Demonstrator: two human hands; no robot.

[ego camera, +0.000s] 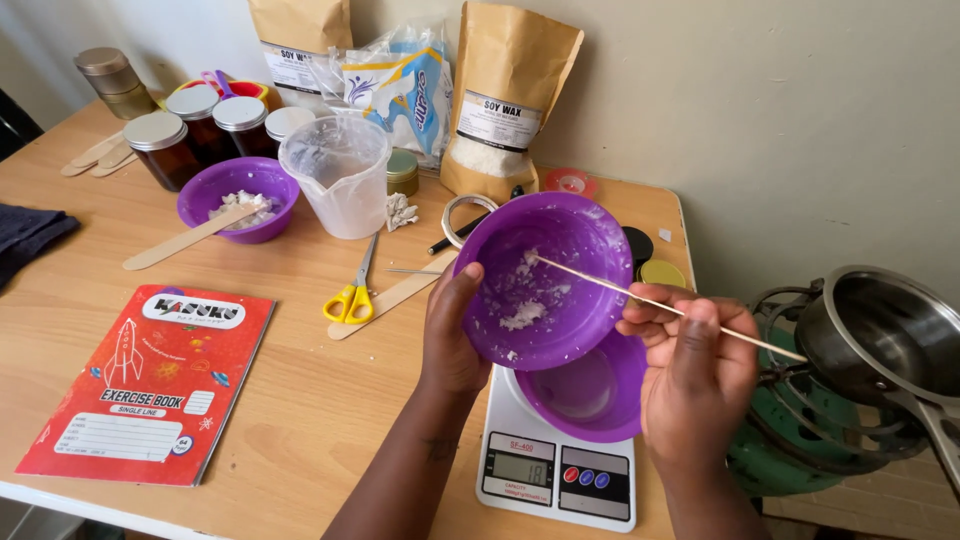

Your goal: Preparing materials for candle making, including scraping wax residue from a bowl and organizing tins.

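— What lies at the far left of the tabletop (pixel 300 420)?

— A red exercise book (pixel 150 385), flat near the front edge. Behind it, amber jars with metal lids (pixel 165 148) stand in a cluster, and a small purple bowl (pixel 238 198) with white flakes holds a flat wooden stick (pixel 185 238) that leans out over its rim.

— And toward the middle?

— A clear plastic measuring jug (pixel 340 175), upright, with yellow-handled scissors (pixel 352 292) lying in front of it. Brown paper pouches (pixel 505 100) stand against the wall behind.

— Where is the left hand?

— The left hand (pixel 450 335) is clamped on the rim of a tilted purple bowl (pixel 545 280), thumb inside the edge. The bowl is held in the air, its mouth turned toward the camera, white flakes clinging inside. It hangs just above a second purple bowl (pixel 585 390), which sits on a white digital scale (pixel 555 465).

— And the right?

— The right hand (pixel 695 375) has its fingers closed on a thin wooden skewer (pixel 640 295), whose tip reaches into the tilted bowl, among the flakes.

— Further right?

— A steel pot (pixel 880 330) on a green stove (pixel 800 440), beside the tabletop.
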